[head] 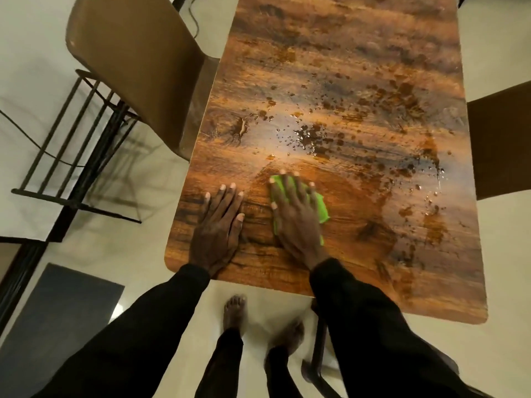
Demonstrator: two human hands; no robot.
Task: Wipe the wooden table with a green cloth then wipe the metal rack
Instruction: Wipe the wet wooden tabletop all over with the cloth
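The person stands at the near short end of the wooden surface [344, 67], which fills the middle and right of the frame, and leans over it with both arms reaching forward in black sleeves [359, 311].

The right hand [296, 216] lies palm down in the lower centre of the frame, on top of the green cloth [323, 209]. Its grip is spread: the fingers are straight and fanned apart and press the cloth flat against the wood rather than curling round it. Green shows between the fingers and along the hand's right side.

The left hand [218, 225] lies just beside it, to the left and near the surface's left edge, also palm down on bare wood. Its fingers are straight and close together, the thumb angled out toward the cloth, and it holds nothing.

Above the hands, water droplets [310, 136] and dark wet patches are scattered across the middle and right of the surface.

The metal rack [71, 145], made of dark bars, stands on the floor at the left of the frame, well apart from the hands. A brown chair [135, 67] sits at the upper left, against the surface's left edge, and part of another chair [500, 139] shows at the right edge. A grey mat [66, 305] lies at the lower left, and a bare foot [235, 311] shows on the pale floor at the bottom.
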